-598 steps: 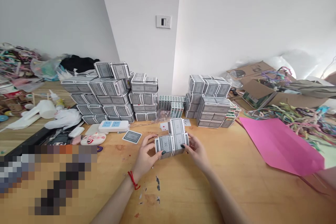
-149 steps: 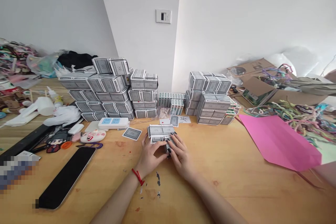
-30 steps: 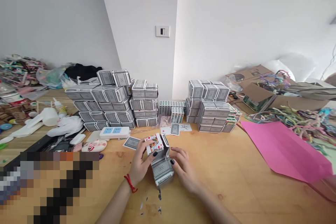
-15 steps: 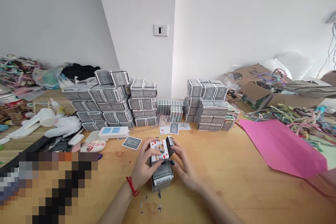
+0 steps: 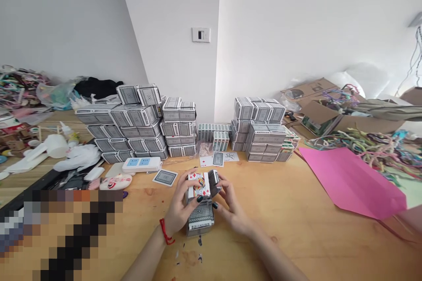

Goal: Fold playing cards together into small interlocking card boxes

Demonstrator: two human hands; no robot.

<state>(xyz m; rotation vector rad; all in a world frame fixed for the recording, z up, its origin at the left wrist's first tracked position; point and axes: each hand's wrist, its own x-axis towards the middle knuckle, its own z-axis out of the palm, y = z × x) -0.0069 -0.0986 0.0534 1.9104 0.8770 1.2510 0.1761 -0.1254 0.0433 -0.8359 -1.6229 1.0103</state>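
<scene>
Between my hands on the table stands a box made of playing cards point(image 5: 199, 213), grey patterned card backs on its near part. On its far part, face-up playing cards point(image 5: 198, 183) with red diamonds and a court figure show under the fingers of my left hand point(image 5: 183, 202), which grips that end from the left. My right hand point(image 5: 231, 206) has its fingers curled on a dark grey flap-like piece point(image 5: 214, 183) that stands up at the right side; the thumb is apart, near the box. The fingers partly hide the join between the parts.
Stacks of similar card boxes point(image 5: 138, 116) line the back left, with more stacks point(image 5: 267, 134) at the back right. Small green-and-white card packs point(image 5: 220, 140) stand between them. A loose card point(image 5: 165, 178), a white power strip point(image 5: 141, 165) and pink paper point(image 5: 352, 184) lie around.
My left thumb has lifted from the middle join onto the face-up cards. The dark flap-like piece at my right fingers stands slightly farther from the cards. The view has shifted slightly.
</scene>
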